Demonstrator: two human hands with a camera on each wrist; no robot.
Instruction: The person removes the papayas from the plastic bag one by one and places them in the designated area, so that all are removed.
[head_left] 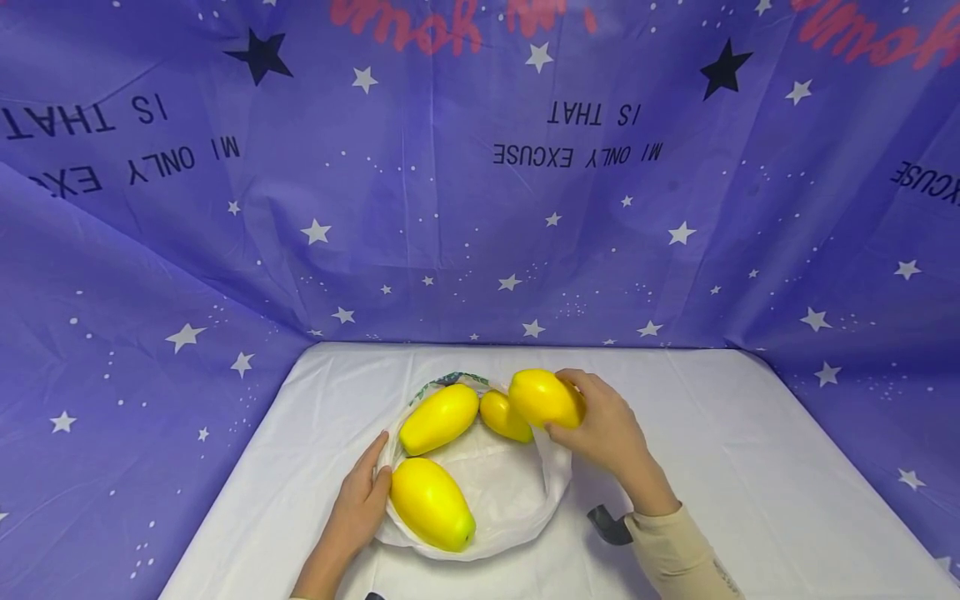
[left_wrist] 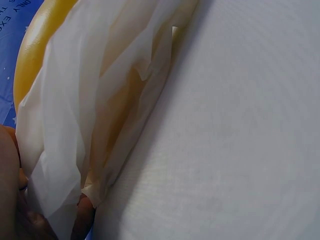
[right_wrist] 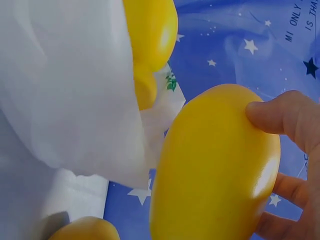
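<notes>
My right hand (head_left: pixel 607 429) grips a glossy yellow oval fruit (head_left: pixel 545 397) above the far rim of the crumpled white plastic bag (head_left: pixel 510 492); my left hand (head_left: pixel 360 500) pinches its near edge, keeping it spread on the white counter (head_left: pixel 750 467).

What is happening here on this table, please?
A person works at a white table with yellow mango-like fruits and a white plastic bag. The right hand grips one yellow fruit at the far right edge of the bag. The left hand holds the bag's left edge, beside the nearest fruit. Two more fruits lie on the open bag, at its far side. Purple star-patterned cloth hangs behind.
</notes>
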